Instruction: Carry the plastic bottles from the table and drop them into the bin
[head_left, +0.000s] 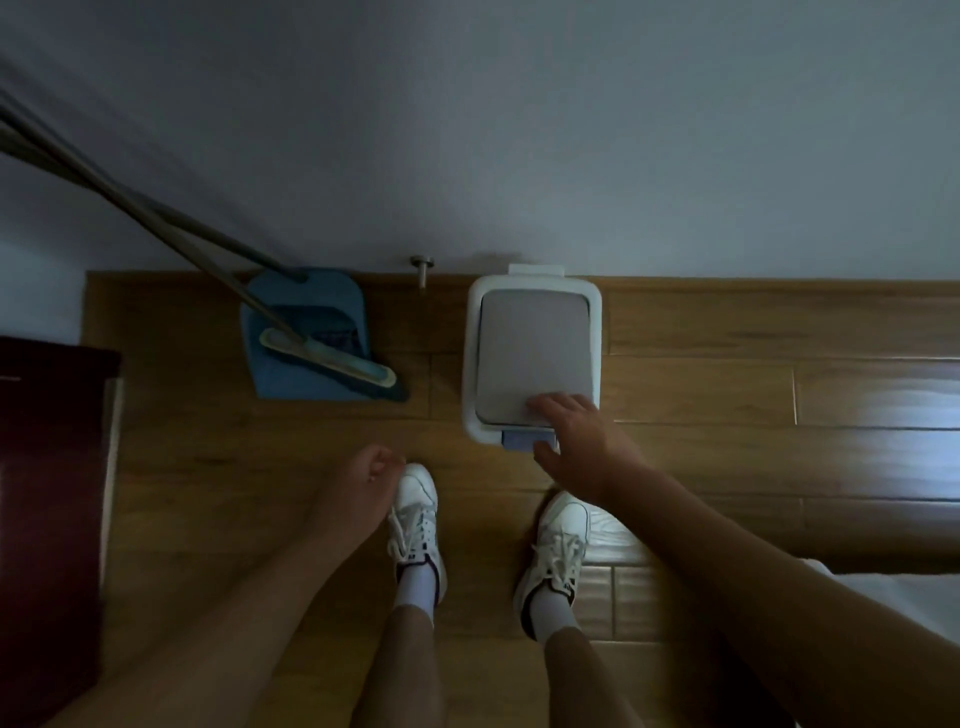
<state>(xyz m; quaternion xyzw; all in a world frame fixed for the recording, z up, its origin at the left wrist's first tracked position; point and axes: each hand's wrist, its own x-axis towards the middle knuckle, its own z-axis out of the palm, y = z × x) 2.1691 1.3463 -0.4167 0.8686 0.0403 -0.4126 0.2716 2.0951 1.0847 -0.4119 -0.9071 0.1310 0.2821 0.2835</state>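
No bottle shows: the right hand rests spread-fingered on the closed bin lid, the left hand loosely curled, empty.

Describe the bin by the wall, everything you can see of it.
The bin is a white, plastic-looking rectangular container with rounded corners, standing upright on the wooden floor against the wall. Its grey flat lid is shut, with a white hinge tab at the back and a small bluish tab or pedal at the front. The right hand rests its fingers on the lid's near right corner. A blue dustpan stands apart to its left. No bottle shows.
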